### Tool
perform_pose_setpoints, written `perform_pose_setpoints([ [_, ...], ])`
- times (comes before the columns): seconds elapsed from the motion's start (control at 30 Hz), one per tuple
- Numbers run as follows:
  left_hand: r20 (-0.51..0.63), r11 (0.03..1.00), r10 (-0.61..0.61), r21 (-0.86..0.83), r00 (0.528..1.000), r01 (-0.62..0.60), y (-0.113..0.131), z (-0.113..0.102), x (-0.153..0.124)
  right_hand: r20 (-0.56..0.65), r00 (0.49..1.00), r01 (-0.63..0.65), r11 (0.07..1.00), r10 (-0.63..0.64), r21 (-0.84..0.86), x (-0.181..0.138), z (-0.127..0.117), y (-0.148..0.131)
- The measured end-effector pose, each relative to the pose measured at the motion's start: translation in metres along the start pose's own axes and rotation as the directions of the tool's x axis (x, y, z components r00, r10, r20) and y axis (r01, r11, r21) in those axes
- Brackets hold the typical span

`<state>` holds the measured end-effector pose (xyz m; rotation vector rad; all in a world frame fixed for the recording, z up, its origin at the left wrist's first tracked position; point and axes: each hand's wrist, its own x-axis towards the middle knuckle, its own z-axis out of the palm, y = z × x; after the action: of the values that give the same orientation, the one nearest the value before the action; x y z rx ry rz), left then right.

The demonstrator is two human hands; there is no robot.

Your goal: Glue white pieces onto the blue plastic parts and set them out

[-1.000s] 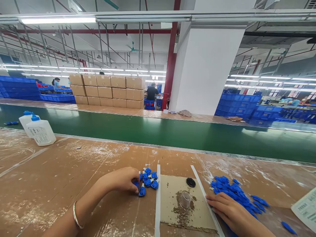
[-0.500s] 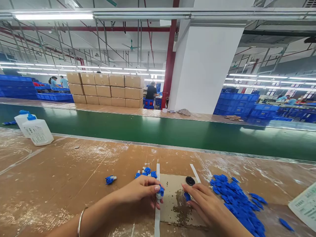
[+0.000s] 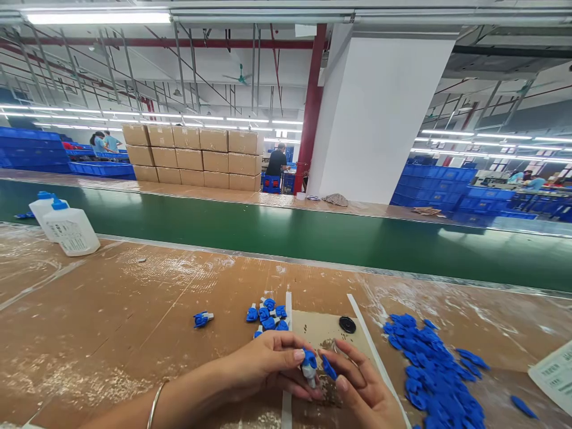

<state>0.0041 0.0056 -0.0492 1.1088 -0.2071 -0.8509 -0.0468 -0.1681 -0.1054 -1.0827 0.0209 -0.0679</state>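
My left hand (image 3: 268,368) is closed in a pinch on a small blue and white part (image 3: 308,364) over a stained cardboard pad (image 3: 322,330). My right hand (image 3: 364,390) faces it, its fingers pinching a small blue flat piece (image 3: 329,367) close to that part. Behind my left hand lies a cluster of blue and white parts (image 3: 268,314); one more (image 3: 202,319) lies alone to the left. To the right is a heap of blue flat pieces (image 3: 431,366).
A black round cap (image 3: 347,325) lies on the pad's far corner. Two white bottles with blue caps (image 3: 67,229) stand at the far left beside the green conveyor belt (image 3: 313,238). A printed sheet (image 3: 554,375) lies at the right edge. People work far behind, by stacked cartons and blue crates.
My left hand left the cluster with one blue and white part and my right hand left the heap with a blue piece; both met over the pad. One part now lies alone on the left.
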Motion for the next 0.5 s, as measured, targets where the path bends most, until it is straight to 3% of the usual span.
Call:
perform_pose_setpoints([
  [0.13, 0.020, 0.999, 0.032, -0.002, 0.999, -0.032, -0.003, 0.000, 0.001, -0.029, 0.999, -0.025, 0.999, 0.026, 0.028, -0.001, 0.011, -0.001],
  [0.23, 0.018, 0.999, 0.042, -0.005, 0.999, -0.042, -0.003, 0.001, 0.001, -0.047, 0.999, -0.003, 0.995, -0.002, -0.098, -0.001, 0.012, -0.001],
  [0.37, -0.001, 0.999, 0.045, -0.005, 0.999, -0.045, -0.003, 0.002, 0.001, -0.033, 0.991, 0.114, 0.948, -0.130, -0.297, -0.002, 0.011, 0.004],
  [0.43, -0.011, 0.998, 0.055, 0.020, 0.998, -0.055, -0.005, 0.001, 0.002, -0.019, 0.968, 0.212, 0.861, -0.248, -0.461, -0.003, 0.012, 0.011],
  [0.5, -0.020, 0.995, 0.077, 0.072, 0.997, -0.075, -0.008, 0.001, 0.003, 0.068, 0.912, 0.353, 0.689, -0.405, -0.633, -0.004, 0.015, 0.017],
])
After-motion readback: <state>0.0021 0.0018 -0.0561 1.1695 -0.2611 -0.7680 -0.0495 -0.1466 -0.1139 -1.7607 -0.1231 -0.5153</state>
